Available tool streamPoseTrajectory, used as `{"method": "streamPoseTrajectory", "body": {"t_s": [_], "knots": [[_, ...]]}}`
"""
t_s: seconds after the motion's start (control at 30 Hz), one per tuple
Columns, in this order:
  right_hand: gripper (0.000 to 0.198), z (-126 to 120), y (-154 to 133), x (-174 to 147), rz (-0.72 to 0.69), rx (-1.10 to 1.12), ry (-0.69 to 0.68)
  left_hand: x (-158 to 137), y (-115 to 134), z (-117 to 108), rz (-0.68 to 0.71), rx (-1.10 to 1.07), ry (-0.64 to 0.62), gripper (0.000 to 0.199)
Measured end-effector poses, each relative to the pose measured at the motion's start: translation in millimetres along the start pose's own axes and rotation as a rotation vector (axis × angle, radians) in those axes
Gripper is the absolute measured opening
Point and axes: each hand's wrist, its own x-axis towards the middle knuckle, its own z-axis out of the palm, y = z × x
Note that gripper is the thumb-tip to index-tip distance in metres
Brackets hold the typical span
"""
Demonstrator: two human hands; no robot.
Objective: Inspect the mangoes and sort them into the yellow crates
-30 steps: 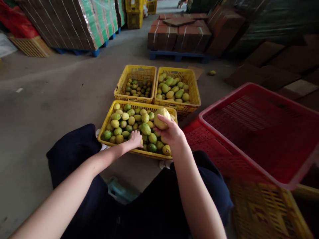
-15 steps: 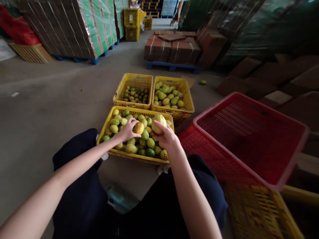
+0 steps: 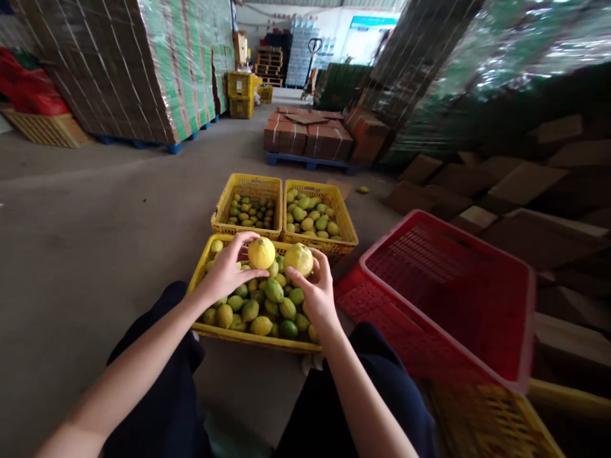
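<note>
- Our left hand (image 3: pixel 229 272) curves its fingers round a yellow fruit (image 3: pixel 261 253), spread to its width, likely for steadiness.
- Before us, a yellow crate (image 3: pixel 258 341) sits within easy reach, both held fruits above it.
- Our right hand (image 3: pixel 319 294) cups a paler fruit (image 3: pixel 298 259), presumably leaving its front visible.

Fruits (image 3: pixel 273 291) lie in the near crate (image 3: pixel 258 341). Over it, the left hand (image 3: pixel 225 270) holds one fruit (image 3: pixel 261 253), the right hand (image 3: pixel 319 296) another fruit (image 3: pixel 298 259). Behind it, a left crate (image 3: pixel 245 230) and a right crate (image 3: pixel 343 219) contain more fruit (image 3: pixel 321 223). Right of it sits a basket (image 3: pixel 382 312); farther behind it, boxes (image 3: pixel 310 138) lie on a pallet (image 3: pixel 312 163).
</note>
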Motion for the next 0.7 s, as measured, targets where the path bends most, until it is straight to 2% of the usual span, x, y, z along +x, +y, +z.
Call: {"method": "streamPoseTrajectory", "body": {"t_s": [0.13, 0.3, 0.53, 0.63, 0.7], "knots": [[0.063, 9, 1, -1, -0.174, -0.1, -0.024, -6, -5, 1, 0.111, 0.18, 0.042, 0.051], [0.06, 18, 5, -3, -0.311, -0.163, -0.071, -9, -6, -2, 0.126, 0.263, 0.042, 0.05], [0.061, 26, 5, -6, -0.306, -0.176, -0.064, -11, -12, -5, 0.042, 0.222, 0.038, 0.053], [0.061, 25, 0, -6, -0.273, -0.149, -0.066, -9, -10, -6, 0.015, 0.119, 0.046, 0.054], [0.064, 22, -5, -6, -0.208, -0.12, -0.082, -6, -7, -8, -0.078, -0.014, 0.013, 0.062]]}}
